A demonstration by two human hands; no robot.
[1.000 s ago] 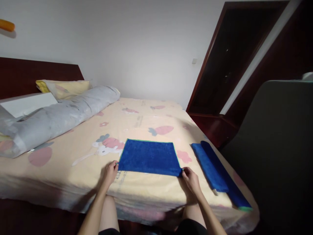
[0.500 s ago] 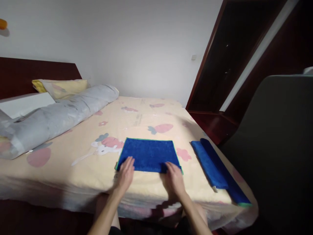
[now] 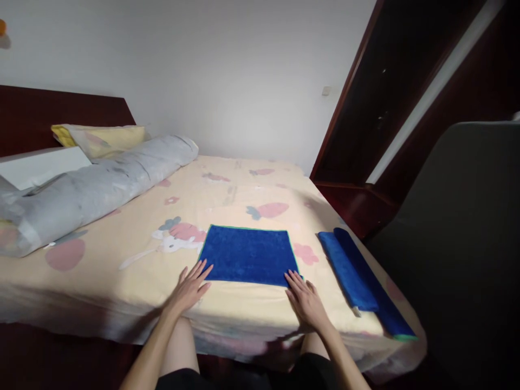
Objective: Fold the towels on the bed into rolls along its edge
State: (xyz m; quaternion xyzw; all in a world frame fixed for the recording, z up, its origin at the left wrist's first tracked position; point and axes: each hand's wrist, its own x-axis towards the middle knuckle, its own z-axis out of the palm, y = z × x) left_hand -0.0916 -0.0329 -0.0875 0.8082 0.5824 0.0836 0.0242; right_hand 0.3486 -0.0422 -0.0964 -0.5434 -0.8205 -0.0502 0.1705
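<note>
The blue cloth (image 3: 249,253) is lying flat just ahead of and between the fingers, its long axis running crosswise from the left hand (image 3: 187,291) to the right hand (image 3: 307,302); neither hand is sitting clearly nearer. The left fingers are resting spread at the near left corner, the right fingers extended at the near right corner, and neither set is gripping anything. Beneath, a patterned bedsheet (image 3: 231,201) is supporting the cloth. Rightward of the right fingers, folded blue fabric (image 3: 369,283) is lying apart; far beyond both, a pale wall (image 3: 231,81) is standing.
</note>
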